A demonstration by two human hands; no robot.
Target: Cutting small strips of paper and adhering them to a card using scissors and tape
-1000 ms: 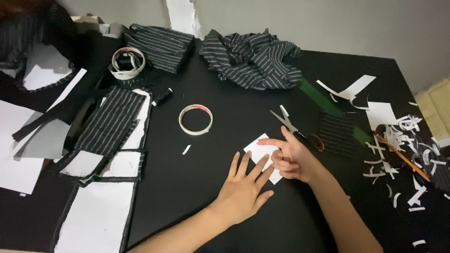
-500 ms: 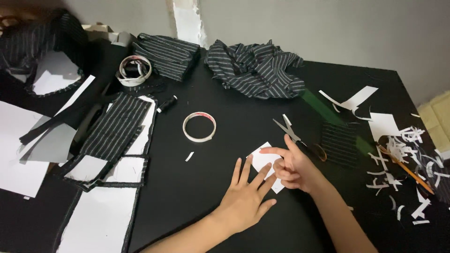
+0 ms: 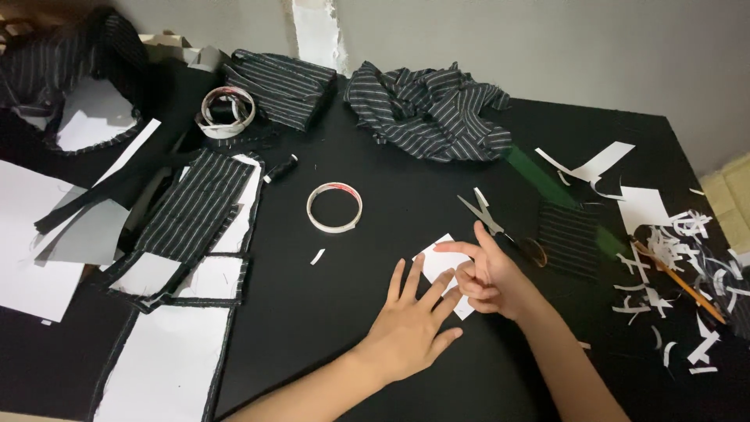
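Note:
My left hand (image 3: 410,327) lies flat on the black table (image 3: 375,164), fingers spread, fingertips pressing the near edge of a small white paper piece (image 3: 439,262). My right hand (image 3: 491,277) rests on the same paper from the right, index finger stretched out to the left over it, other fingers curled. Neither hand grips anything. Scissors (image 3: 486,219) lie just behind my right hand, blades pointing away to the left.
A tape ring (image 3: 334,208) lies left of the paper. Striped fabric (image 3: 430,113) is heaped at the back. Fabric-and-paper pattern pieces (image 3: 187,234) cover the left side. Paper scraps (image 3: 680,258) and a pencil (image 3: 678,281) lie at the right, with a striped patch (image 3: 569,238).
The hands stay on the paper. My right index finger has stretched out further to the left; the view has shifted slightly.

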